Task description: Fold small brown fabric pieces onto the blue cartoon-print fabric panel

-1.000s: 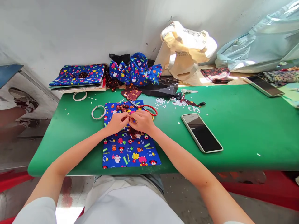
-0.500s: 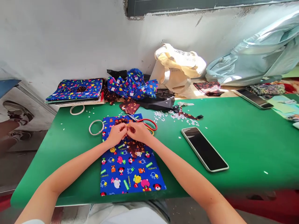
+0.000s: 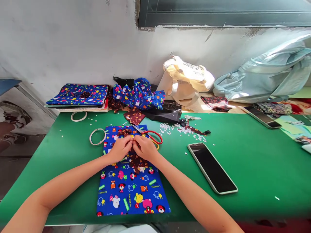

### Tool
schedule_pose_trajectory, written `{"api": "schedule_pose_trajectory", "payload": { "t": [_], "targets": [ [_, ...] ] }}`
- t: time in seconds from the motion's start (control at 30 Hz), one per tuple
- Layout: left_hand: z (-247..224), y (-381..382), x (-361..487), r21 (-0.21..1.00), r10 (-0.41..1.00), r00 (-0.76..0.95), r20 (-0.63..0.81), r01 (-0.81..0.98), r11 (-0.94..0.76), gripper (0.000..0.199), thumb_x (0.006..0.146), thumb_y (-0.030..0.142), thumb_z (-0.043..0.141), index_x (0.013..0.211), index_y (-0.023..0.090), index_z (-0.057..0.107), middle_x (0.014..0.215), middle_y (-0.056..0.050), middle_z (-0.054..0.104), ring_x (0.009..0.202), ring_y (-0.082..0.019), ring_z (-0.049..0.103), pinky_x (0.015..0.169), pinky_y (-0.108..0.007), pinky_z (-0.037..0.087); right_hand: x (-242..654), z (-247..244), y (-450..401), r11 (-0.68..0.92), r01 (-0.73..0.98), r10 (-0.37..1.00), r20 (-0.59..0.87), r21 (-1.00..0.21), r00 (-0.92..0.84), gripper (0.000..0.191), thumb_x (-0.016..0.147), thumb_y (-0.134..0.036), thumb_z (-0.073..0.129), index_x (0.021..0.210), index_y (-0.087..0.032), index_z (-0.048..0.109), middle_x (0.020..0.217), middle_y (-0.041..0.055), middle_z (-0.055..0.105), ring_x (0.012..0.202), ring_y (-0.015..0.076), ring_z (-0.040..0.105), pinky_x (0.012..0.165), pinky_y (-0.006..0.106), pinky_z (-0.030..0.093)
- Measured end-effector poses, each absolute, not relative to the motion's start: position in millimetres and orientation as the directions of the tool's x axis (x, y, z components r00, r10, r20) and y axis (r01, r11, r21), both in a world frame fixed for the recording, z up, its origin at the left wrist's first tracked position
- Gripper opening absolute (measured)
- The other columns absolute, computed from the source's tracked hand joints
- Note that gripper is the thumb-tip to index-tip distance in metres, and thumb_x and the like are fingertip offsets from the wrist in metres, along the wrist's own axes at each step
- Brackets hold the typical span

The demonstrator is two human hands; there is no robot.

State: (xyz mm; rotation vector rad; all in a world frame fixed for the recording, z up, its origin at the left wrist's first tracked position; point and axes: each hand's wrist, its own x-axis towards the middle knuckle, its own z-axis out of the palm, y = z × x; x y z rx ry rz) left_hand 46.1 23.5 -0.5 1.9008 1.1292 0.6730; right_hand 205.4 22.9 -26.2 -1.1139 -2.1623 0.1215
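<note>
My left hand (image 3: 120,149) and my right hand (image 3: 145,149) meet, fingertips pinched together, over the upper part of a blue cartoon-print cloth sheet (image 3: 133,199). Whatever is between the fingers is too small and covered to make out. Dark brown patterned fabric scraps (image 3: 139,164) lie on the sheet just below the hands, and a brown gathered piece (image 3: 125,132) sits above them. Scissors (image 3: 155,133) with red and yellow handles rest beyond my right hand, partly on the sheet. A roll of white tape (image 3: 90,137) lies left of the sheet.
A phone (image 3: 213,168) lies to the right on the green table (image 3: 257,161). White paper bits (image 3: 165,128), crumpled blue cloth (image 3: 139,95), a folded stack (image 3: 77,94), another tape roll (image 3: 79,120), a canvas bag (image 3: 177,81) and a second phone (image 3: 262,117) stand further back.
The head view has tilted, so the table and its things appear lower in the picture. Both hands stay pinched together at the same place over the cloth.
</note>
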Motion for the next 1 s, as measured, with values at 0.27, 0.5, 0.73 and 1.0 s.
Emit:
{"api": "schedule_pose_trajectory", "payload": {
  "t": [0.27, 0.5, 0.73, 1.0],
  "targets": [
    [1, 23, 46, 0.84, 0.887, 0.46, 0.033, 0.468, -0.274, 0.021, 0.087, 0.025, 0.038, 0.07, 0.018, 0.047, 0.048, 0.005, 0.047, 0.046, -0.01, 0.043, 0.051, -0.022, 0.032, 204, -33, 25, 0.665, 0.688, 0.67, 0.64, -0.292, -0.376, 0.017, 0.081, -0.015, 0.044, 0.065, -0.021, 0.043, 0.054, -0.0021, 0.052, 0.048, 0.0105, 0.047, 0.05, 0.024, 0.032],
    [0, 24, 46, 0.864, 0.892, 0.452, 0.008, 0.445, -0.234, 0.019, 0.086, 0.025, 0.039, 0.072, 0.017, 0.05, 0.046, 0.006, 0.047, 0.044, -0.009, 0.044, 0.05, -0.021, 0.034, 204, -35, 25, 0.655, 0.689, 0.681, 0.639, -0.312, -0.357, 0.017, 0.081, -0.016, 0.044, 0.065, -0.021, 0.045, 0.054, -0.0019, 0.053, 0.048, 0.011, 0.047, 0.05, 0.024, 0.032],
    [-3, 26, 46, 0.955, 0.873, 0.487, -0.037, 0.275, -0.113, 0.019, 0.086, 0.032, 0.043, 0.075, 0.018, 0.046, 0.052, 0.007, 0.046, 0.043, -0.007, 0.042, 0.046, -0.02, 0.033, 208, -27, 27, 0.655, 0.579, 0.732, 0.596, -0.485, -0.33, 0.016, 0.081, -0.016, 0.043, 0.066, -0.02, 0.045, 0.054, -0.0027, 0.053, 0.048, 0.0097, 0.046, 0.05, 0.021, 0.033],
    [-8, 29, 45, 0.988, 0.872, 0.487, -0.054, 0.155, -0.025, 0.019, 0.085, 0.035, 0.047, 0.076, 0.018, 0.045, 0.053, 0.007, 0.044, 0.042, -0.006, 0.039, 0.044, -0.019, 0.031, 209, -24, 27, 0.67, 0.549, 0.72, 0.618, -0.499, -0.316, 0.018, 0.083, -0.017, 0.043, 0.066, -0.02, 0.046, 0.054, -0.0027, 0.053, 0.047, 0.0094, 0.045, 0.05, 0.021, 0.033]
  ]
}}
